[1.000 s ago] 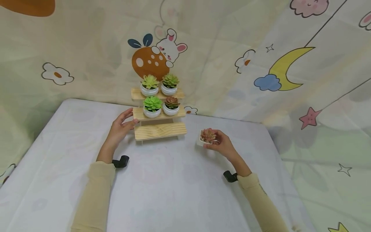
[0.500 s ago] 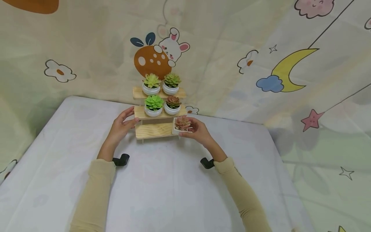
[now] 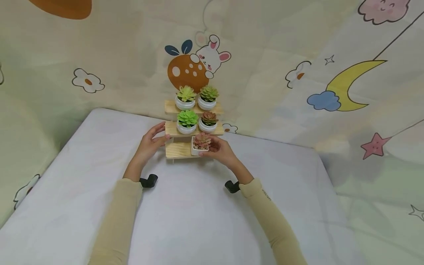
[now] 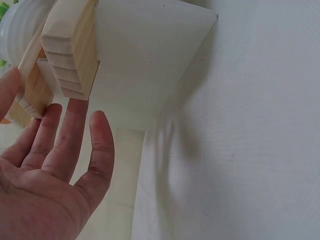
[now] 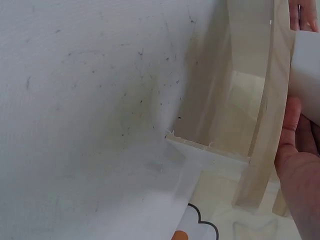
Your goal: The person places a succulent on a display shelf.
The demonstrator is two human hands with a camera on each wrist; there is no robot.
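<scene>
A three-tier wooden plant stand [image 3: 177, 150] is at the table's back. My left hand [image 3: 150, 144] holds the left end of its middle board, thumb at the front edge and fingers toward the back. In the left wrist view that hand's lower fingers [image 4: 102, 150] stretch out beside the stand. With my right hand [image 3: 223, 151] I grip a pinkish succulent in a square white pot [image 3: 200, 144] at the bottom board, right of its middle. The right wrist view shows the thumb against the white pot [image 5: 306, 75], just above the board [image 5: 270, 100].
Two round-potted succulents, a yellow-green one [image 3: 185, 99] and a green one [image 3: 207, 98], stand on the top board. A bright green one [image 3: 187, 121] and a reddish-brown one [image 3: 208, 121] share the middle board. Behind the white table [image 3: 195, 213] hangs a printed cloth [image 3: 258, 73].
My right hand has carried the pinkish potted succulent leftward from beside the stand to the bottom board. The left hand keeps its place on the stand; the head view has shifted slightly.
</scene>
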